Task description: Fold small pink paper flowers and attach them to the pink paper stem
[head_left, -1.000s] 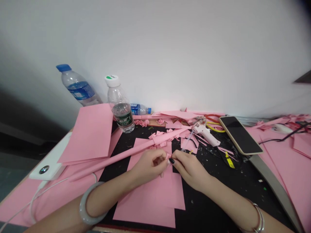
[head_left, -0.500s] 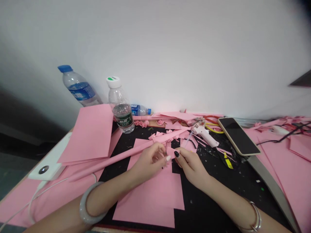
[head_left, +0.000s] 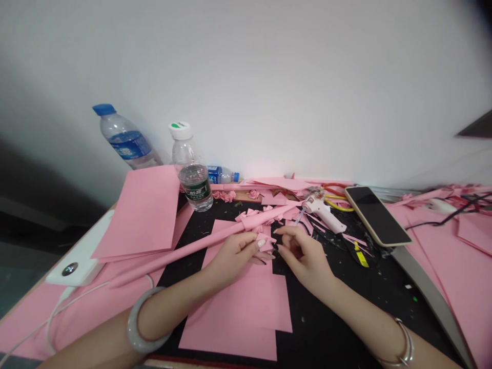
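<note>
Between the thumb and fingers of my left hand [head_left: 241, 252] is a small folded piece of pink paper [head_left: 265, 243]. My right hand [head_left: 304, 256] is just right of it, thumb and index finger apart and their tips near the paper's edge; nothing shows in its grasp. Beneath my hands lie flat pink sheets [head_left: 234, 323] on a black mat [head_left: 323, 328]. A long rolled pink paper tube [head_left: 200, 243] runs diagonally behind my left hand, with small folded pink pieces [head_left: 272, 213] by its upper end.
Behind my right hand lies a white glue gun [head_left: 325, 214], with a phone [head_left: 378, 215] to its right. A clear bottle [head_left: 194, 179] and a blue-capped bottle [head_left: 128, 141] stand at the back left. A white power bank [head_left: 77, 266] with a cable lies left.
My right hand has let go of the pink paper and its fingers have spread. My left hand's fingers have closed on the piece, which has turned.
</note>
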Demonstrator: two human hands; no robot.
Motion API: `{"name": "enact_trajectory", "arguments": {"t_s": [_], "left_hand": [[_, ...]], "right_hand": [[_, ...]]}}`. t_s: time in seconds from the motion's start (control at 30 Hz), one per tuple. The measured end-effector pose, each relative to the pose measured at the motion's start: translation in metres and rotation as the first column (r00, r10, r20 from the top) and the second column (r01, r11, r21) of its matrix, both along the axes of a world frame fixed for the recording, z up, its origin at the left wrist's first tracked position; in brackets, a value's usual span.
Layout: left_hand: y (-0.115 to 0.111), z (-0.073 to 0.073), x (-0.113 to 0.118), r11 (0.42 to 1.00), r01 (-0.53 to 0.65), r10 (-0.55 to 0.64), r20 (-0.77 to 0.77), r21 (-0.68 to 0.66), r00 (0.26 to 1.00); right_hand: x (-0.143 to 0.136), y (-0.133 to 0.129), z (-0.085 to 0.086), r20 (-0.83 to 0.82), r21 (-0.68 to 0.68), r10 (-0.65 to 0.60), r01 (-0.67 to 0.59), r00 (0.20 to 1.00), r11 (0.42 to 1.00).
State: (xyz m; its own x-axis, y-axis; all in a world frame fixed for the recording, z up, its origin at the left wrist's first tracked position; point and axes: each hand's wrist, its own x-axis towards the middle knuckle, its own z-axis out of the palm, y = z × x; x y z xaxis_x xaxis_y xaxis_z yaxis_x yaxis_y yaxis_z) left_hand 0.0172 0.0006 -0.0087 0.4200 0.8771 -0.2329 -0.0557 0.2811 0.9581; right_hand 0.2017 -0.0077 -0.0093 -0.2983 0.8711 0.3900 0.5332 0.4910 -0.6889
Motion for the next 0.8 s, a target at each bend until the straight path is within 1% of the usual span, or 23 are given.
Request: {"name": "enact_trajectory", "arguments": {"t_s": [0.17,0.27,0.43,0.57,0.8], "left_hand": [[-0.0002,0.0010,0.0007,0.998,0.049,-0.049,-0.004,-0.030,0.999],[0.0001,-0.0008,0.0002,0.997,0.047,-0.046,0.017,-0.057,0.999],[0.0010,-0.0033,-0.0016,0.994,0.062,-0.056,0.067,-0.088,0.996],[0.0017,-0.0042,-0.0030,0.993,0.088,-0.083,0.069,-0.084,0.994],[0.0014,-0.0031,-0.0026,0.989,0.098,-0.092,0.059,-0.114,0.994]], "right_hand": [[-0.0005,0.0010,0.0032,0.008,0.150,0.113,-0.113,0.994,0.982],[-0.0013,0.0006,0.0034,-0.009,0.199,0.116,-0.112,0.993,0.974],[-0.0006,0.0009,0.0018,-0.007,0.240,0.105,-0.100,0.994,0.966],[0.0000,0.0027,0.0006,-0.013,0.284,0.113,-0.105,0.993,0.953],[-0.0017,0.0017,0.0038,-0.024,0.277,0.124,-0.113,0.992,0.954]]}}
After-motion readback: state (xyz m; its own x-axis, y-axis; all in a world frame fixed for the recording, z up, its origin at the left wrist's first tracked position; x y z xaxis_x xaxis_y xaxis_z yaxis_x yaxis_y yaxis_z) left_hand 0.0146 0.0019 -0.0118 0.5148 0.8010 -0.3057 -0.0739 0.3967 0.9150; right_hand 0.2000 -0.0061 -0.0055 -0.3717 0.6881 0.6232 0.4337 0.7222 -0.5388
